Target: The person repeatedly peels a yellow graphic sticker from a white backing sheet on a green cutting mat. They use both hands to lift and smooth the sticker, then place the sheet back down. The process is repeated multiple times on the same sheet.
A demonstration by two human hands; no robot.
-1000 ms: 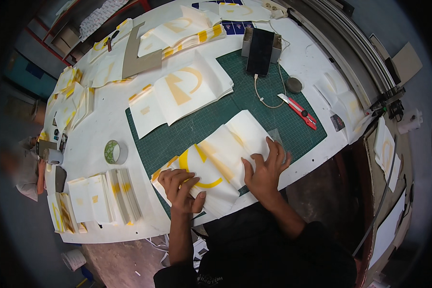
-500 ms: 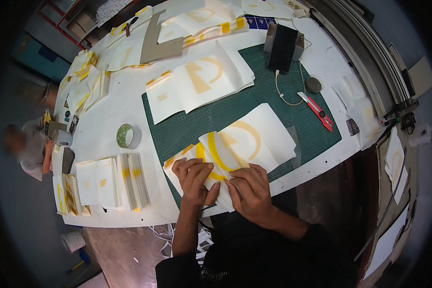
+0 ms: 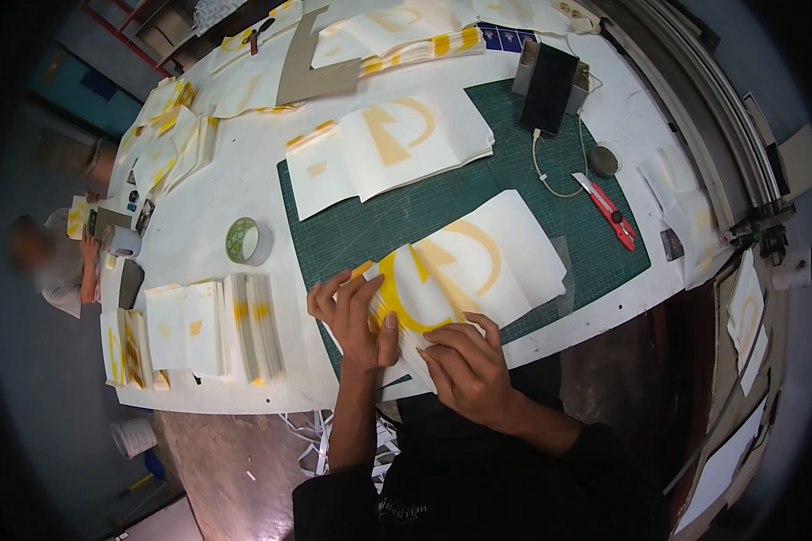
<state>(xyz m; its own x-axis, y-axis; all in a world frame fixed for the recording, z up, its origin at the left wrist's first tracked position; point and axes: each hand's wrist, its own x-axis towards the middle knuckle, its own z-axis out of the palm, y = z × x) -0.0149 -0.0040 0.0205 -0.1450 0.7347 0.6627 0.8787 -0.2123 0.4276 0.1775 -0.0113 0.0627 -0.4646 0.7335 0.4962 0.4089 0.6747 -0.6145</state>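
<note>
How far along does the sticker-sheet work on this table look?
Done, it seems: sorted stacks lie at the table's left edge. In hand: the left hand and right hand press on a pile of white sheets with yellow shapes on the green cutting mat. Left, probably: another pile further up the mat and loose sheets beyond, untouched.

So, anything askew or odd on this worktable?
Mostly orderly. The red utility knife lies loose on the table's right side, and paper offcuts litter the floor below the near edge. No spills or damage show.
</note>
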